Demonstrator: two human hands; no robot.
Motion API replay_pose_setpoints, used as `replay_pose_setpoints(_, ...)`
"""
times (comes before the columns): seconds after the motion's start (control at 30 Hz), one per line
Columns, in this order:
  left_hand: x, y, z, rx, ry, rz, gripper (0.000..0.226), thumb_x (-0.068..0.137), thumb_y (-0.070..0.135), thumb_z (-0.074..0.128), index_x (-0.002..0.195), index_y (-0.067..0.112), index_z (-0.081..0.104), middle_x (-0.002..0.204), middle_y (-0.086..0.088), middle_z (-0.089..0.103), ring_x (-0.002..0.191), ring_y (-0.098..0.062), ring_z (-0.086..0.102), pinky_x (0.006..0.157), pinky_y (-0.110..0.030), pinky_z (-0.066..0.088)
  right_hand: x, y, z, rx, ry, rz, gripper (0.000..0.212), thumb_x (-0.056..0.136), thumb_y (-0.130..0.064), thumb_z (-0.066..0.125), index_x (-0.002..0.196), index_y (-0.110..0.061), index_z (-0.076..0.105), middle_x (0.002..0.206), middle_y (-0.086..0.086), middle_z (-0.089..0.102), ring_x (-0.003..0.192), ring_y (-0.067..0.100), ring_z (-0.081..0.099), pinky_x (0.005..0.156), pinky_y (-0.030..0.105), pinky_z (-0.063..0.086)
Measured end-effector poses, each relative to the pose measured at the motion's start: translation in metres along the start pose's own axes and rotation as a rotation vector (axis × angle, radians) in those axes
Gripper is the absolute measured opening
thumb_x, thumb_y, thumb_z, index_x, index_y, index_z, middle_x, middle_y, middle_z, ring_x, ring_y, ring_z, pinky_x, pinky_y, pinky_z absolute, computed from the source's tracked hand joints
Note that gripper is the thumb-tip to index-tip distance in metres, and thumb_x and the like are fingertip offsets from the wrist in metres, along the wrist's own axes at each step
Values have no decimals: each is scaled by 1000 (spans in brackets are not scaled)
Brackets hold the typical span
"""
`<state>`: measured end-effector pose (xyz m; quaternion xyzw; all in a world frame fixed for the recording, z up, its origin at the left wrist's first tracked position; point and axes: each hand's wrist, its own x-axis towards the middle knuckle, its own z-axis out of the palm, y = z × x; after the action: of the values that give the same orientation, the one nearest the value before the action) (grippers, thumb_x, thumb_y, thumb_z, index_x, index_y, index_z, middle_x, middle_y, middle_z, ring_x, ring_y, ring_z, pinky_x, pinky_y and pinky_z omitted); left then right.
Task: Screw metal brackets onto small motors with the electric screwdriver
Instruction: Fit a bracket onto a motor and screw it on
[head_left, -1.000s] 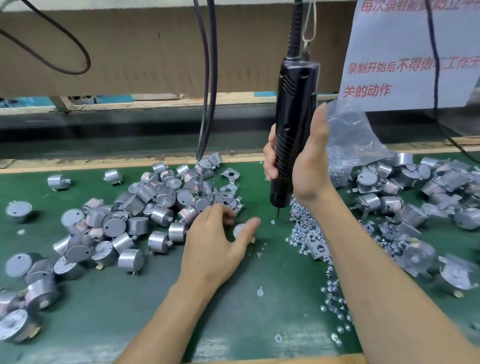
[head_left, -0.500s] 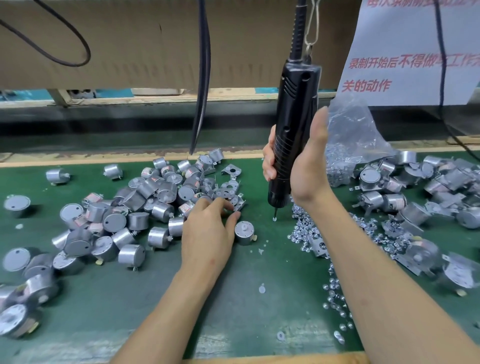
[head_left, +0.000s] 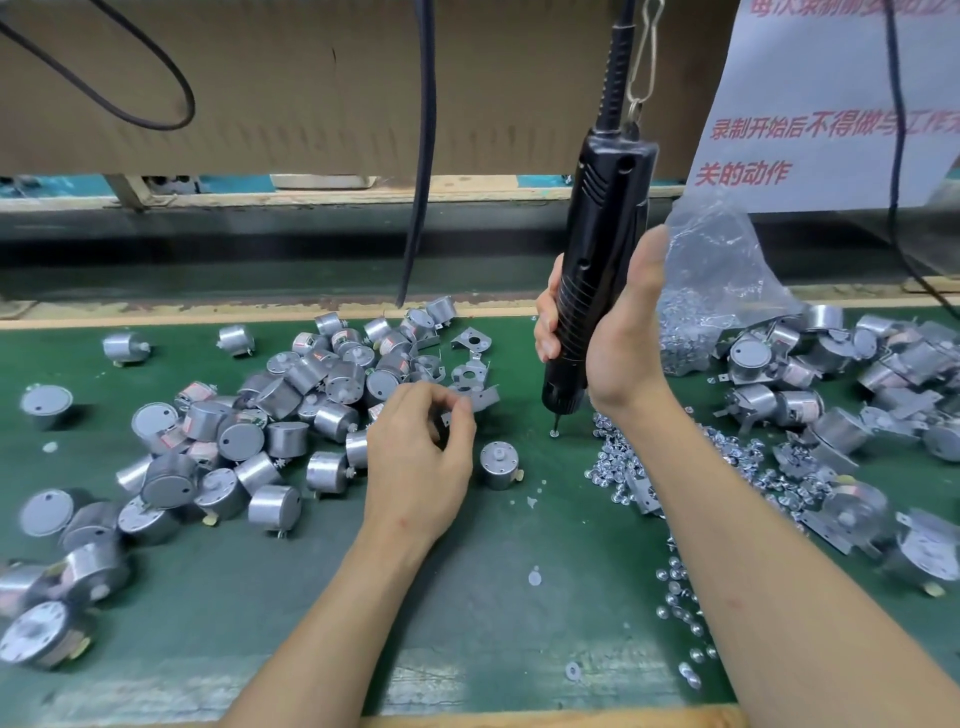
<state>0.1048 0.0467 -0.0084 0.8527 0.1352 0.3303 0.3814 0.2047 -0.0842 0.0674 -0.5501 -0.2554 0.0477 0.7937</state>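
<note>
My left hand (head_left: 421, 462) pinches a metal bracket (head_left: 484, 399) between thumb and curled fingertips, right at the edge of the motor pile (head_left: 291, 415). One motor (head_left: 497, 466) stands alone on the green counter (head_left: 467, 613), shaft up, just right of that hand. My right hand (head_left: 618, 338) is wrapped round the black screwdriver (head_left: 597, 249), held upright, bit tip down at a single screw (head_left: 555, 432). Loose screws (head_left: 644, 467) lie scattered beside my right forearm.
</note>
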Motion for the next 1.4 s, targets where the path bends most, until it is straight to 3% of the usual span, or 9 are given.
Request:
replay_pose_setpoints(0.17, -1, -2, 0, -32, 33, 12, 10, 91, 18, 69, 81, 21, 69, 66, 16, 57, 65, 2, 51, 61, -6, 35, -1, 1, 1, -15, 15, -8, 82, 62, -101, 41, 70, -21, 57, 61, 9, 48, 47, 24, 43, 53, 35, 37)
replay_pose_setpoints(0.23, -1, -3, 0, -91, 40, -38, 11, 91, 22, 69, 81, 26, 69, 56, 12, 54, 57, -2, 48, 56, -8, 36, -1, 1, 1, -17, 16, -9, 81, 62, -101, 40, 69, -23, 58, 61, 8, 49, 47, 23, 44, 53, 35, 37)
replay_pose_setpoints(0.37, -2, -3, -1, -176, 27, -93, 14, 92, 26, 67, 80, 31, 68, 62, 5, 60, 54, -8, 50, 53, -12, 38, -1, 1, 2, -29, 12, -13, 80, 62, -102, 40, 67, -24, 58, 61, 8, 49, 46, 24, 44, 53, 36, 37)
replay_pose_setpoints(0.5, -2, 0, 0, -62, 8, -42, 14, 92, 22, 66, 79, 24, 65, 55, 9, 54, 58, -5, 52, 56, -8, 36, -2, 0, 4, -50, 14, -16, 79, 62, -102, 38, 65, -26, 58, 59, 7, 49, 46, 23, 44, 53, 36, 36)
replay_pose_setpoints(0.67, -2, 1, 2, 8, -7, 6, 5, 94, 14, 64, 99, 15, 62, 76, 16, 60, 71, 2, 57, 64, -7, 38, -1, 0, 4, -54, 16, -16, 78, 62, -102, 38, 65, -27, 59, 60, 7, 50, 46, 23, 44, 54, 37, 36)
replay_pose_setpoints(0.83, -4, 0, 1, 20, 13, 96, 15, 92, 1, 62, 100, 12, 68, 88, 2, 66, 74, -10, 62, 69, -28, 52, -2, 0, 4, -56, 15, -13, 77, 61, -102, 38, 63, -29, 59, 59, 5, 50, 46, 22, 44, 53, 35, 37)
replay_pose_setpoints(1.07, -4, 1, 1, 58, -30, 115, 24, 81, -5, 70, 97, 12, 76, 87, 6, 61, 67, 8, 54, 70, -1, 38, -2, 0, 4, -66, 15, -23, 75, 64, -100, 36, 65, -28, 59, 60, 4, 51, 46, 22, 46, 52, 34, 39)
replay_pose_setpoints(1.27, -2, 0, 0, 5, 52, 98, 26, 91, 4, 66, 112, 18, 71, 91, 9, 55, 73, -4, 58, 69, -11, 46, -3, 0, 6, -82, 19, -34, 74, 66, -100, 34, 64, -30, 59, 60, 4, 52, 47, 23, 47, 53, 35, 40)
replay_pose_setpoints(1.4, -1, 0, 0, -12, 41, 50, 25, 95, 9, 61, 118, 16, 69, 93, 14, 51, 78, -1, 58, 74, -16, 50, -5, -1, 8, -79, 9, -35, 74, 65, -100, 35, 64, -30, 59, 60, 5, 52, 46, 23, 47, 53, 33, 40)
